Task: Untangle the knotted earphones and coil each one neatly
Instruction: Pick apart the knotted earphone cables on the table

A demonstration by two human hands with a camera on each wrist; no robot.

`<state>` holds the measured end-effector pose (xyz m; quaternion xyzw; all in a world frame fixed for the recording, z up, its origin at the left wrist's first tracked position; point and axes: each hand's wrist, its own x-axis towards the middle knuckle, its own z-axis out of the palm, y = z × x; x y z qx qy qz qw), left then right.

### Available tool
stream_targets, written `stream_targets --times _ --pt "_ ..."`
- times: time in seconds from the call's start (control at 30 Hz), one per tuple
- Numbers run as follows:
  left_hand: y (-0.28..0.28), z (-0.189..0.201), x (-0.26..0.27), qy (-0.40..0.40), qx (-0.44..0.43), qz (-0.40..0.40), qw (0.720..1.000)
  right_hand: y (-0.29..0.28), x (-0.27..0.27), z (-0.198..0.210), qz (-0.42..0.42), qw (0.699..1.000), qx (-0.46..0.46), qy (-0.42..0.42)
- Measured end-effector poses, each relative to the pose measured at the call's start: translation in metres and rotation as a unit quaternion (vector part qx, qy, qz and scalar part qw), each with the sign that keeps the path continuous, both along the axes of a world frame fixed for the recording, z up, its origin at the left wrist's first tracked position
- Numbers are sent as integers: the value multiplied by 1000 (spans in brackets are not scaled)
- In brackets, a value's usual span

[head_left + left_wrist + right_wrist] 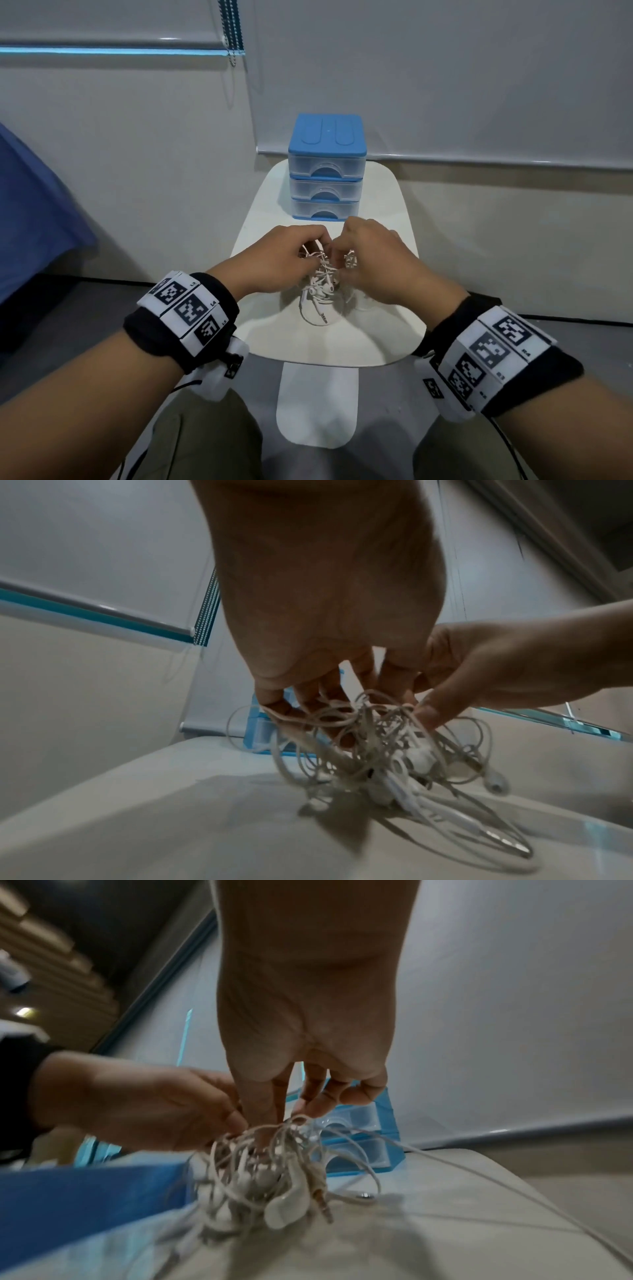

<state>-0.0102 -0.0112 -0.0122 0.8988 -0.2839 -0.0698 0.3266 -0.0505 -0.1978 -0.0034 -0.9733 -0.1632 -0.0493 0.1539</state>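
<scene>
Head view first: my left hand [274, 263] and my right hand [380, 263] meet over the near half of the small white worktop [387, 329]. Between them hangs the knotted earphones [322, 284], a white ball of wires. Both grips pinch wires at the top of the ball, and the low loops touch the worktop. A blue drawer box [327, 171] with three see-through drawers stands at the far end. A blue cloth [34, 212] is off to the left.

Left wrist view: my left hand [325, 601] points down, and its fingers [308, 696] are curled into the wire loops. The earphones [387, 753] hang under them in a messy bunch, with ear buds and a long plug piece low on the right. My right hand [479, 669] comes in from the right and pinches wires at the top.

Right wrist view: my right hand [308, 1015] pinches the top of the earphones [267, 1175] with its fingertips [263, 1112]. My left hand [143, 1102] holds the bunch from the left. A metal plug sticks out low on the right of the bunch. One wire runs away to the right across the worktop [445, 1218]. The drawer box [369, 1139] is behind.
</scene>
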Motion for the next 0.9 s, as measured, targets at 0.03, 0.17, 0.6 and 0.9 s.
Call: stream_targets --times 0.03,0.17,0.6,0.9 --pt "1 3 -1 24 -2 -13 1000 -4 2 3 3 999 52 3" --pt "1 12 -3 43 2 -62 997 -12 2 24 -15 951 300 68" --pt "0 17 -4 -14 -13 8 1000 -12 -3 59 91 906 360 205" --pt "-8 22 -10 -48 -16 23 998 -21 -3 65 77 743 631 210"
